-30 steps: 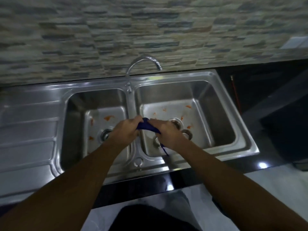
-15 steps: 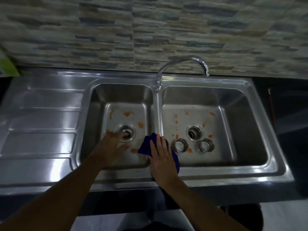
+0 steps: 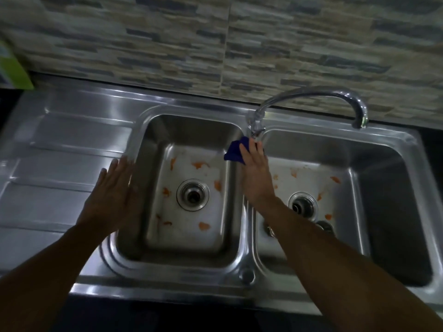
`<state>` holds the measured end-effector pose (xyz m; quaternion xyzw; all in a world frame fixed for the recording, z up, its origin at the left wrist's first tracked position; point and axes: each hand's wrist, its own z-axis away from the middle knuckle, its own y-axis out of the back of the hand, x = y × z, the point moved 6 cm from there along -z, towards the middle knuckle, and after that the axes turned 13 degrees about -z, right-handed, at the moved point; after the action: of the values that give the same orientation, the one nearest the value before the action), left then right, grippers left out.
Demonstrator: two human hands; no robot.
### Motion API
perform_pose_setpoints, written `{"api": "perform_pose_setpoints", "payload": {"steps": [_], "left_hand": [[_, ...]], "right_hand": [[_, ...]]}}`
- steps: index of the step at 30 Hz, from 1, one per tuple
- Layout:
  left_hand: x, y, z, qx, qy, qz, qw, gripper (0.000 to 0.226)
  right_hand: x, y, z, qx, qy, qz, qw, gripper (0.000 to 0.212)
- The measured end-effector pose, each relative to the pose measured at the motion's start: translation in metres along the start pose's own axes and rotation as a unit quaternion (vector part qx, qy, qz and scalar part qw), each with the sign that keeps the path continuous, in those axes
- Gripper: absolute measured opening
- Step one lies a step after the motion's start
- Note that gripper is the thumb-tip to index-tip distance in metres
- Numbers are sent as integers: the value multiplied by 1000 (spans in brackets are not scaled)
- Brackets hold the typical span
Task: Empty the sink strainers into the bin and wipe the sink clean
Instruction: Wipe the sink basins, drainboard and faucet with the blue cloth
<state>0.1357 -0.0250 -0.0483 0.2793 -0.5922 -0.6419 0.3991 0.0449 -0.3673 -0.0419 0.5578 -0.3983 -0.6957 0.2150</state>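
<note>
Head view: a stainless steel double sink [image 3: 248, 236] fills the picture, with a ribbed drainboard [image 3: 60, 144] at its left and a stone-pattern tiled wall [image 3: 215, 44] behind.

The left hand [image 3: 112, 195] lies flat, fingers straight and slightly spread, on the rim where the drainboard meets the left basin [image 3: 191, 130]. It holds nothing, and it is a little blurred.

The right hand [image 3: 257, 178] reaches along the divider between the two basins. Its fingers are straight and press a dark blue cloth [image 3: 233, 152] onto the far end of the divider, just below the base of the curved faucet [image 3: 311, 94]. The cloth sticks out to the left of the fingertips; the fingers are not curled round it.

Orange stains [image 3: 199, 165] dot the floor of the left basin around its drain [image 3: 192, 194]. More orange marks lie in the right basin [image 3: 383, 200] near its drain [image 3: 302, 207].

A loose metal strainer [image 3: 324, 226] lies on the right basin's floor just nearer than the drain, partly hidden by the right forearm. A second metal piece shows at the forearm's other side; I cannot tell what it is.

A green box [image 3: 12, 68] stands at the left edge.
</note>
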Motion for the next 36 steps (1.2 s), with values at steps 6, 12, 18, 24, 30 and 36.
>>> {"api": "perform_pose_setpoints", "payload": {"steps": [6,12,18,24,30,36], "left_hand": [[-6,4,-29,15,-27,0,1000,67],[-9,1,-29,59,-31,-10,998,62],[-12,-2,-31,71,-34,4,997,60],[-11,-1,-32,75,-32,7,997,59],[-9,4,-32,86,-28,5,996,61],[-8,7,-33,88,-29,12,996,58]], "right_hand": [[-5,-9,30,110,-66,-52,990,53],[-14,-13,9,163,-107,-33,980,44],[-23,-18,-18,326,-172,-66,927,37],[-24,-31,-24,367,-215,-104,899,43],[-71,-23,-39,424,-144,-304,841,31],[-130,-52,-121,315,-61,-310,895,35]]}}
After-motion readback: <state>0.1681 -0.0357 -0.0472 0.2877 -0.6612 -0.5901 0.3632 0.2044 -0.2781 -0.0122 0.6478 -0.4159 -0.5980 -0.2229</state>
